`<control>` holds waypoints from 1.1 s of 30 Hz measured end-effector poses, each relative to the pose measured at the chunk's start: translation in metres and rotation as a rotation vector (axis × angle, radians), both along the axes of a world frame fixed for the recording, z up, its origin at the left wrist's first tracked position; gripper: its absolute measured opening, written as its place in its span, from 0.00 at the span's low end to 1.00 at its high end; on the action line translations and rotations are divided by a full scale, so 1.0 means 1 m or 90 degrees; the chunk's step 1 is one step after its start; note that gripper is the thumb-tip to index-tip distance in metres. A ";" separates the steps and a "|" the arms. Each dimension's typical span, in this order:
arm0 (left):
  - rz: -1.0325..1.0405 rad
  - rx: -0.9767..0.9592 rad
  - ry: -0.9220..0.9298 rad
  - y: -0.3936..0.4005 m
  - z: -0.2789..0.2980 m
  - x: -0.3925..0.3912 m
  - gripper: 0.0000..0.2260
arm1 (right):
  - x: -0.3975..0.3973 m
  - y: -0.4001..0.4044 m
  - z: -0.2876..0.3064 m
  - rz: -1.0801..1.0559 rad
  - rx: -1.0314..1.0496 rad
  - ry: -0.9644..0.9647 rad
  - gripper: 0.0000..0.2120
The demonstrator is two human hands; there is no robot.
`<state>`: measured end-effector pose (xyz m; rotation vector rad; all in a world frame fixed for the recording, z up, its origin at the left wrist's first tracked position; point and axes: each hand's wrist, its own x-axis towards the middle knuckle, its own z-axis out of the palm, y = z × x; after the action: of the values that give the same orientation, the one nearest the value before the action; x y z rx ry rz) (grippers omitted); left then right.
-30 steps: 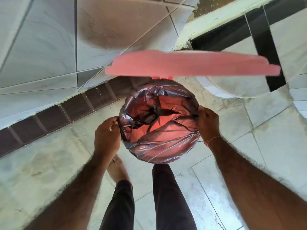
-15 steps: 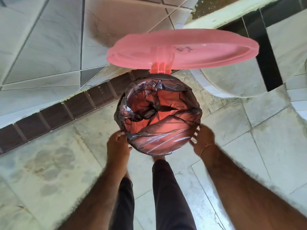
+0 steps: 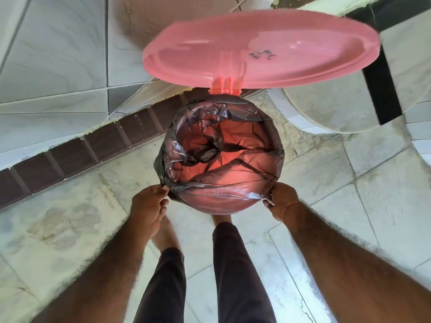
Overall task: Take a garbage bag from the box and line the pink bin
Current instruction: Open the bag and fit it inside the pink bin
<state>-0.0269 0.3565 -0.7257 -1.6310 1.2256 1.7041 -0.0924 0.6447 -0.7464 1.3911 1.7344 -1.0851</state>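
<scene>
A round pink bin stands on the tiled floor below me, its pink lid hinged up at the far side. A dark, thin garbage bag sits inside it, crumpled in the middle, with its edge folded over the rim. My left hand pinches the bag's edge at the near-left of the rim. My right hand grips the bag's edge at the near-right. The garbage bag box is not in view.
A tiled wall with a dark brown skirting strip runs behind the bin on the left. A pale rounded fixture stands at the back right. My legs and bare feet are just in front of the bin.
Both hands slid from the bin's sides round to its near edge, keeping hold of the bag's rim. The lid has swung up further, showing its underside.
</scene>
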 end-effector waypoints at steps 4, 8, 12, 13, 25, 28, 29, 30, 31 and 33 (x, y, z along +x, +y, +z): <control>-0.092 -0.118 -0.052 0.007 -0.014 -0.014 0.12 | -0.006 0.003 -0.012 0.033 0.054 0.016 0.10; 0.021 -0.129 -0.055 0.016 -0.013 -0.026 0.12 | -0.006 0.018 -0.019 0.226 0.104 -0.042 0.11; 0.141 -0.159 -0.036 0.022 0.007 -0.025 0.07 | -0.007 0.012 -0.003 0.178 0.172 0.038 0.05; 0.114 -0.206 -0.031 0.020 0.003 -0.019 0.10 | -0.009 0.006 0.005 0.161 0.221 0.085 0.08; -0.213 -0.414 0.120 0.038 0.042 -0.043 0.16 | -0.026 -0.116 0.033 1.144 -0.141 -0.090 0.17; -0.255 -0.431 0.124 0.030 0.038 -0.043 0.14 | -0.064 -0.128 0.016 0.945 -0.099 0.064 0.12; -0.271 -0.432 0.136 0.028 0.037 -0.043 0.14 | -0.074 -0.131 0.008 0.816 -0.050 0.144 0.13; -0.282 -0.435 0.153 0.027 0.036 -0.042 0.14 | -0.081 -0.133 -0.008 0.728 0.009 0.219 0.14; -0.296 -0.439 0.169 0.026 0.035 -0.040 0.13 | -0.085 -0.136 -0.023 0.718 0.046 0.256 0.17; -0.319 -0.443 0.192 0.026 0.034 -0.038 0.13 | -0.081 -0.144 -0.047 0.835 -0.049 0.149 0.26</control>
<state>-0.0650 0.3822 -0.6921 -1.2315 2.3369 1.2931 -0.1735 0.5010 -0.7935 -0.1045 2.1312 -0.5113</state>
